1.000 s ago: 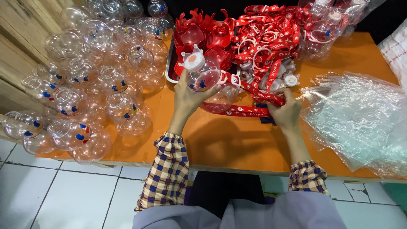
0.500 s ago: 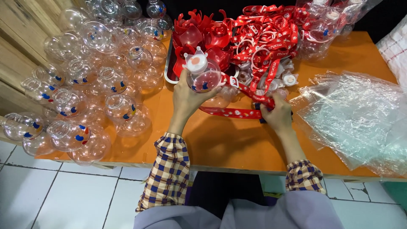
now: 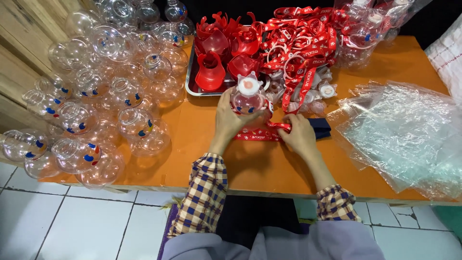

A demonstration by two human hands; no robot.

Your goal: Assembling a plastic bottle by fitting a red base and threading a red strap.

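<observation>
Bottle [image 3: 248,100] — gripped by left hand [image 3: 230,117]; strap [image 3: 260,134], now drawn nearer — pinched under right hand [image 3: 299,136] fingers.

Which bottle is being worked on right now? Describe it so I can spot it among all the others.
Start at the orange table and find the metal tray of red parts at its far edge. Just in front of it, the left hand holds a clear round bottle. Unlike the open clear bottles heaped to the left, it has a white and red lid, and a red strap runs from it under the right hand.
</observation>
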